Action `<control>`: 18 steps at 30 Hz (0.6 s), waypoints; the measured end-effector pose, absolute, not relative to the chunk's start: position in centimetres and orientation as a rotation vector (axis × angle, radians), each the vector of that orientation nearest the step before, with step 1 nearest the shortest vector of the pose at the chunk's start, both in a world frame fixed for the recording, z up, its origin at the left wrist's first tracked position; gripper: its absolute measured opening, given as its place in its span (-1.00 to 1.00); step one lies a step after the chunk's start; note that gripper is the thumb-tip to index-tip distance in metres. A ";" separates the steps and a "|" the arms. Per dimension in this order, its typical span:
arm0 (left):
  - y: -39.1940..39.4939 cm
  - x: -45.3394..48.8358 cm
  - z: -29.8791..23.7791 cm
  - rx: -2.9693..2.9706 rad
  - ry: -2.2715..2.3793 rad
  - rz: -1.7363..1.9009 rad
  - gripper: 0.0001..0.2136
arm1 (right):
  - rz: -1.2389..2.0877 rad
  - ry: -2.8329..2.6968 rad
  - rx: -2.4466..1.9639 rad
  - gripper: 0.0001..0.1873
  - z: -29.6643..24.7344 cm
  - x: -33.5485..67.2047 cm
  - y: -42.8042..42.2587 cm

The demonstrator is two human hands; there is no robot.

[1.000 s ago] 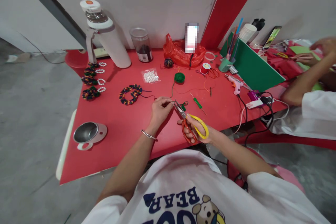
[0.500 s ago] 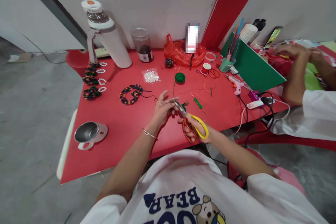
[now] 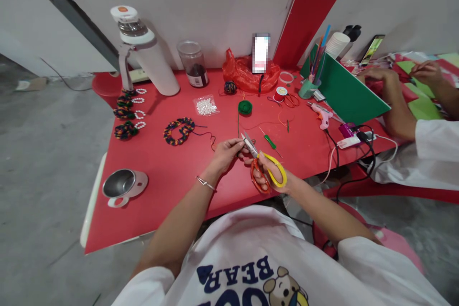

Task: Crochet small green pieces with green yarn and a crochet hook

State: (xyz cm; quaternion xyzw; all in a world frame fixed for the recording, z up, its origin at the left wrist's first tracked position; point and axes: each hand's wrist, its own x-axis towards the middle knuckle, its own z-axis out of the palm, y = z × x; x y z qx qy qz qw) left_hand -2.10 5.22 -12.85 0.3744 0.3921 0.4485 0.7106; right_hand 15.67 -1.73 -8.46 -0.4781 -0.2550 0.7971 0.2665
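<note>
Over the front of the red table, my left hand is closed in a pinch on a thin strand of green yarn. That strand runs back to a small green yarn ball. Scissors with one red and one yellow handle are held in my right hand, its fingers through the handles. Their blades are parted and point at my left fingertips, close to the yarn. Whether a blade touches the strand is hard to tell. A green-handled crochet hook lies just right of the blades.
Left of my hands lie a multicoloured crocheted loop and a bag of white beads. A steel-lined mug stands near the left edge. A pink glue gun and power strip with cables lie right. Another person's arm rests beyond the green board.
My left fingers, spread before, have closed into a pinch beside the blades. The scissors have shifted slightly and their blades have parted. The other person's hands have moved apart.
</note>
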 end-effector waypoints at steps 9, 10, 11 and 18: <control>4.9 -1.3 -13.2 1.040 1.071 1.028 -0.87 | 2.171 -0.686 -1.265 -0.30 -8.0 15.8 -1.6; 4.9 -1.3 -13.3 1.041 1.084 1.032 -0.87 | 2.175 -0.689 -1.272 -0.28 -8.1 15.8 -1.6; 4.9 -1.3 -13.3 1.039 1.094 1.033 -0.88 | 2.180 -0.693 -1.282 -0.26 -8.2 15.8 -1.5; 5.0 -1.2 -13.5 1.072 1.115 1.042 -0.92 | 2.111 -0.737 -1.279 -0.22 -8.6 15.5 -1.7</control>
